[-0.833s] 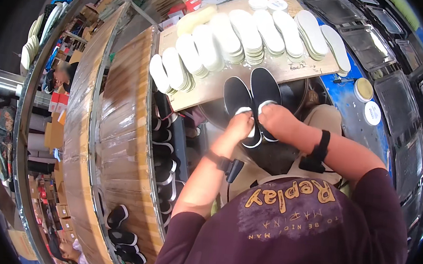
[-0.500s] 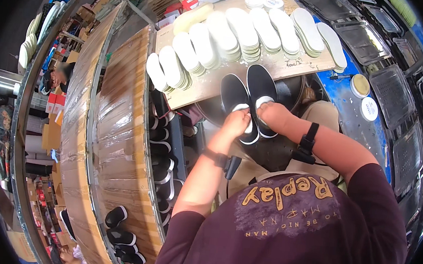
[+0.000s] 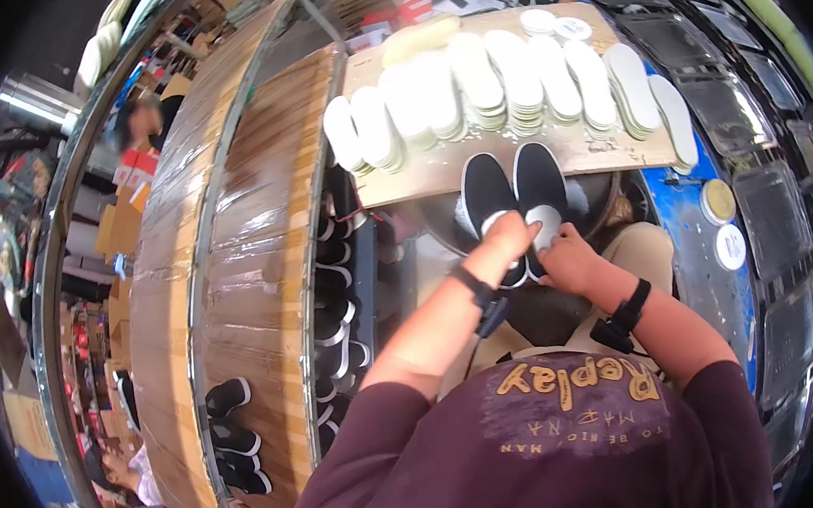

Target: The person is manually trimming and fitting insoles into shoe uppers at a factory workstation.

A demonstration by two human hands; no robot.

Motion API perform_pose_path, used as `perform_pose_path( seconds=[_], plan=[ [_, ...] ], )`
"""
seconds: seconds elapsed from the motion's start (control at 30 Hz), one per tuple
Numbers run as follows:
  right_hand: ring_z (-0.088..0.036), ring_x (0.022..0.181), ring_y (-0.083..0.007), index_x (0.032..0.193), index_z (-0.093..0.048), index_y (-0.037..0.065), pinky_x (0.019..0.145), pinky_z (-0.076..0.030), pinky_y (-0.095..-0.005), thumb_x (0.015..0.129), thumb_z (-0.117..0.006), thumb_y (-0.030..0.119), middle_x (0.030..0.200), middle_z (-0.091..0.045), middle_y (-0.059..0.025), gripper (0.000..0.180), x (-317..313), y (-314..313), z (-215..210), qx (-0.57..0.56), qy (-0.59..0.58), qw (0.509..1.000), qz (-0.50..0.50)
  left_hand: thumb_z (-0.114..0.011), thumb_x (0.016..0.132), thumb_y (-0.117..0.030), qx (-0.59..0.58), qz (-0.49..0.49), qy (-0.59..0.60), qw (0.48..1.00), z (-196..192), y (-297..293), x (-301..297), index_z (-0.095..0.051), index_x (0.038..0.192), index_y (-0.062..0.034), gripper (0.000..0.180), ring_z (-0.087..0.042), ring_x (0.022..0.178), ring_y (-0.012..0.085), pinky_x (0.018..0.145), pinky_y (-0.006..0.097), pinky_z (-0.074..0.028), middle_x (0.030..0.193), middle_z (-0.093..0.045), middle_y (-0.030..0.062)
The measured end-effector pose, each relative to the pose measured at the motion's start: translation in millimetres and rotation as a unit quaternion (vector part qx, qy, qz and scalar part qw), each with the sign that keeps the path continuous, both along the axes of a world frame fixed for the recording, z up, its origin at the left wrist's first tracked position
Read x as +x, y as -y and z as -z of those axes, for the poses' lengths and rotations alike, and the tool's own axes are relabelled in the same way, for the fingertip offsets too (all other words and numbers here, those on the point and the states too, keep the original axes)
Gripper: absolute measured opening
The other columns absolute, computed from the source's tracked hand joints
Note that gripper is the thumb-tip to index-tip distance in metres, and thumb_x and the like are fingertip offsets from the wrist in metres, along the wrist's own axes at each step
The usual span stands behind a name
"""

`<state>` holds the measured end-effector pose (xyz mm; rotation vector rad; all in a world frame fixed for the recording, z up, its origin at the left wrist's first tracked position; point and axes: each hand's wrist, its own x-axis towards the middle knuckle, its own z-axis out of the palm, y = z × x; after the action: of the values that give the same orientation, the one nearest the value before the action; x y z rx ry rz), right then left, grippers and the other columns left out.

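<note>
Two black slip-on shoes with white soles rest side by side in front of me, toes pointing away: a left shoe (image 3: 486, 186) and a right shoe (image 3: 539, 174). A white insole (image 3: 547, 217) shows in the opening of the right shoe. My left hand (image 3: 507, 237) reaches over the left shoe's opening, its fingers closed at the edge of that insole. Closed around the heel side of the right shoe is my right hand (image 3: 572, 259). My hands partly cover both heels.
Beyond the shoes, a wooden board (image 3: 388, 184) carries rows of stacked white insoles (image 3: 478, 73). Round white lids (image 3: 730, 246) lie on a blue-edged bench at right. Wrapped wooden panels (image 3: 268, 195) and a rack of black shoes (image 3: 333, 277) stand at left. Other people are further left.
My left hand has gone from the left shoe across to the right shoe's insole. My right hand has shifted from that shoe's opening to its heel side. The whole view has shifted.
</note>
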<state>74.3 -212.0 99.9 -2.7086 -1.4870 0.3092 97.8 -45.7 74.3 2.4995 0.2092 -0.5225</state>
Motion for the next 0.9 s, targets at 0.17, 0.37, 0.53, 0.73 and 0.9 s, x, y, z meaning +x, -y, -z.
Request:
perform_pose_path(
  seconds=[0.17, 0.37, 0.53, 0.73, 0.9],
  plan=[
    [-0.058, 0.096, -0.0272, 0.094, -0.063, 0.007, 0.087, -0.040, -0.0423, 0.074, -0.071, 0.015, 0.091, -0.064, -0.0094, 0.023, -6, 23, -31, 0.300, 0.015, 0.953, 0.050, -0.051, 0.083, -0.016, -0.037, -0.084, 0.199, 0.976, 33, -26, -31, -0.059, 0.096, 0.0069, 0.027, -0.060, 0.091, 0.0453, 0.082, 0.049, -0.048, 0.090, -0.063, 0.0303],
    [-0.061, 0.079, -0.0349, 0.087, -0.065, 0.004, 0.069, -0.048, -0.0423, 0.079, -0.064, 0.011, 0.082, -0.064, -0.0158, 0.010, -32, 124, -22, 0.241, -0.012, 0.934, 0.263, -0.057, 0.082, -0.018, -0.037, -0.186, 0.239, 0.952, -17, -122, -100, -0.055, 0.084, 0.0053, 0.024, -0.060, 0.075, 0.0394, 0.068, 0.047, -0.047, 0.079, -0.061, 0.0240],
    [-0.063, 0.075, -0.0323, 0.081, -0.066, 0.006, 0.067, -0.049, -0.0420, 0.078, -0.064, 0.012, 0.075, -0.065, -0.0126, 0.007, -75, 154, -15, 0.149, -0.066, 0.932, 0.323, -0.054, 0.082, -0.010, 0.104, -0.217, 0.367, 0.898, -76, -308, -10, -0.055, 0.085, 0.0025, 0.013, -0.055, 0.064, 0.0201, 0.057, 0.034, -0.044, 0.071, -0.058, 0.0135],
    [-0.063, 0.073, -0.0324, 0.079, -0.065, 0.006, 0.067, -0.050, -0.0416, 0.076, -0.064, 0.011, 0.075, -0.065, -0.0123, 0.006, -81, 165, -12, 0.190, -0.038, 0.916, 0.351, -0.045, 0.092, 0.001, -0.261, -0.467, 0.504, 0.678, -129, -428, 46, -0.050, 0.122, 0.0016, 0.030, -0.062, 0.067, 0.0185, 0.063, 0.031, -0.055, 0.088, -0.063, 0.0124],
    [-0.063, 0.073, -0.0341, 0.078, -0.065, 0.007, 0.066, -0.050, -0.0434, 0.076, -0.064, 0.012, 0.076, -0.065, -0.0136, 0.006, -93, 189, -18, 0.149, -0.031, 0.896, 0.418, -0.051, 0.096, -0.008, -0.297, -0.282, 0.400, 0.820, -52, -283, 63, -0.056, 0.113, 0.0021, 0.021, -0.063, 0.073, 0.0167, 0.068, 0.030, -0.055, 0.091, -0.064, 0.0088]
  ],
)
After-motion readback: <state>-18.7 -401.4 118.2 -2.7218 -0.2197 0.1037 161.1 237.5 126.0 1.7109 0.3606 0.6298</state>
